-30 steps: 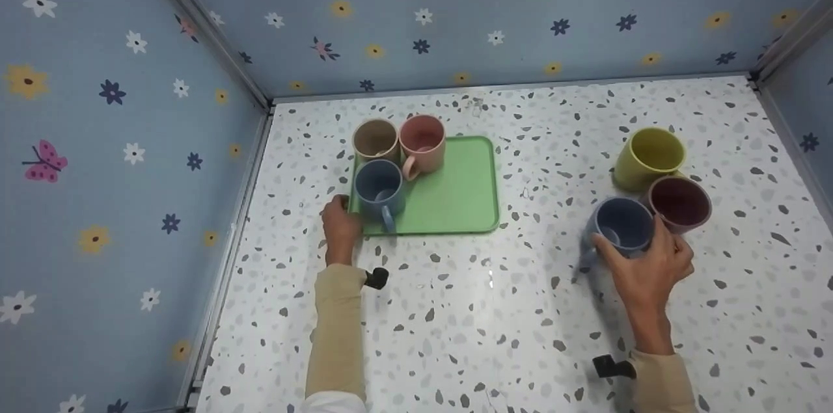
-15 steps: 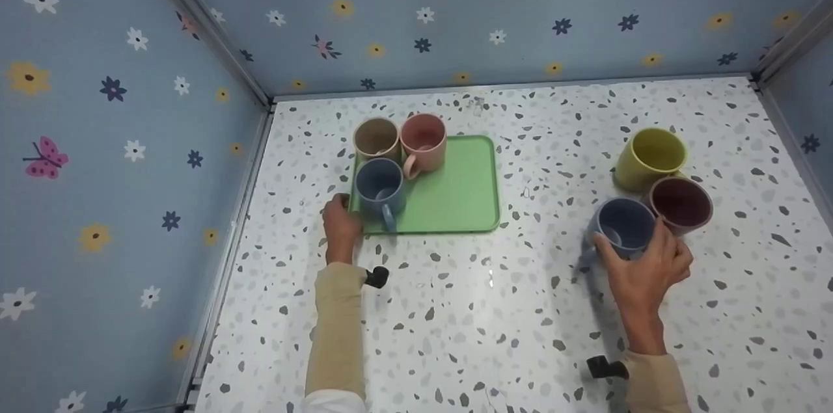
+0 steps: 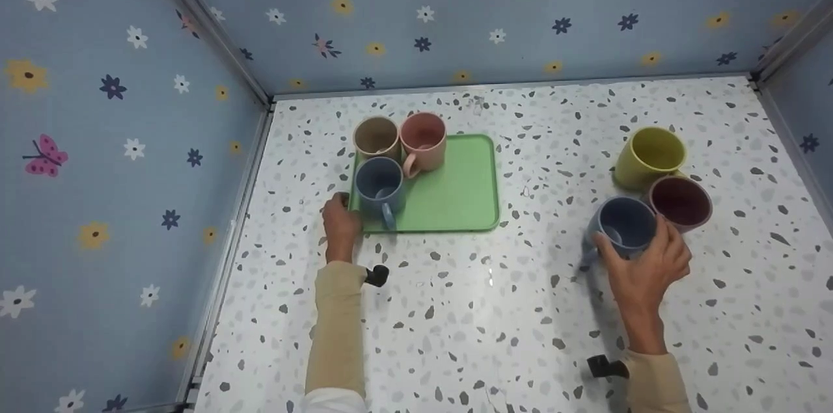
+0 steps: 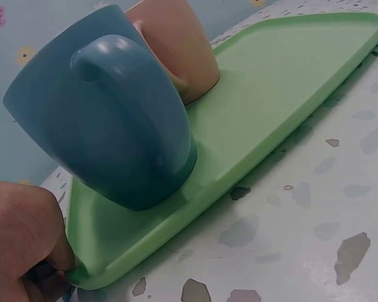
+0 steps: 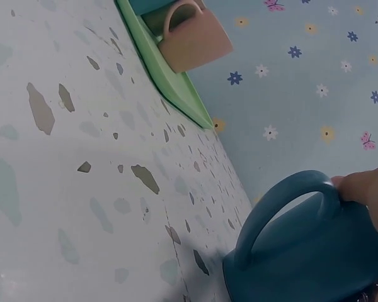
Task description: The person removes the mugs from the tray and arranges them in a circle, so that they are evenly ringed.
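In the head view my left hand (image 3: pixel 341 224) grips the front left corner of a green tray (image 3: pixel 455 198), thumb at the rim in the left wrist view. On the tray's left part stand a blue mug (image 3: pixel 379 188) beside that hand, a beige mug (image 3: pixel 376 138) behind it and a pink mug (image 3: pixel 424 140). At the right, my right hand (image 3: pixel 647 270) holds another blue mug (image 3: pixel 621 224) by its sides, its handle (image 5: pixel 271 214) turned left. Right beside it stands a maroon mug (image 3: pixel 680 201), with a yellow mug (image 3: pixel 649 158) behind.
A white speckled table (image 3: pixel 442 309) lies under everything. Flowered blue panels (image 3: pixel 416 16) enclose it at the back and both sides, with a metal frame (image 3: pixel 224 257) along the left edge.
My right hand has shifted slightly at the blue mug, its wrist a little to the left and its fingers closer together. The left hand, tray and other mugs stay in place.
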A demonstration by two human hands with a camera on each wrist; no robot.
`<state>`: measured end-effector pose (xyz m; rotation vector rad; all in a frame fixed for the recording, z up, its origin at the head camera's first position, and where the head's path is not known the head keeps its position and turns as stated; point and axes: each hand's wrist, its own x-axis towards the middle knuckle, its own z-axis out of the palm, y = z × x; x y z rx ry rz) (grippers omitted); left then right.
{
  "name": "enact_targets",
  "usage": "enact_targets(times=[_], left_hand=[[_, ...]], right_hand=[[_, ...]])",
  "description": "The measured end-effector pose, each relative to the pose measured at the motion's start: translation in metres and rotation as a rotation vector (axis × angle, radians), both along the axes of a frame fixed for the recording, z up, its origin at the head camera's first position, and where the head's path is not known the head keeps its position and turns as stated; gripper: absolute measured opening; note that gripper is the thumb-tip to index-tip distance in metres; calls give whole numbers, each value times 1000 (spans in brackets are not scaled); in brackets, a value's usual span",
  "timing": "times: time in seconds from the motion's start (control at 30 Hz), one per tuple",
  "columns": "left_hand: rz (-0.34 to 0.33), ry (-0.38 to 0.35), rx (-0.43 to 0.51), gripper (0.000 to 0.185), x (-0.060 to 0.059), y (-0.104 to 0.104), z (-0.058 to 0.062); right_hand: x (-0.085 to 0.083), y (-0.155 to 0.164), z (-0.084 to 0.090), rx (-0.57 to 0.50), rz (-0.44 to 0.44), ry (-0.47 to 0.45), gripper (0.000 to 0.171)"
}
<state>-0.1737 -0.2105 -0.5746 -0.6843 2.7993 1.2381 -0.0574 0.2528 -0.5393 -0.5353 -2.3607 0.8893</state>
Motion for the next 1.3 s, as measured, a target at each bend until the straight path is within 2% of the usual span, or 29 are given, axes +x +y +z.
enact_targets(times=[0.6,0.93,1.3], left_hand=[[-21,-49,3,38,-4,-3,0],[-23,-67,-12,41,-5,-3,4],[-36,-97,-36,40,-7,-1,7]], right_hand=[[1,0,10,-17,26,-43,102],[-5,-5,23,-19,44,22,91],[-28,-34,38,-23,167,117,87]])
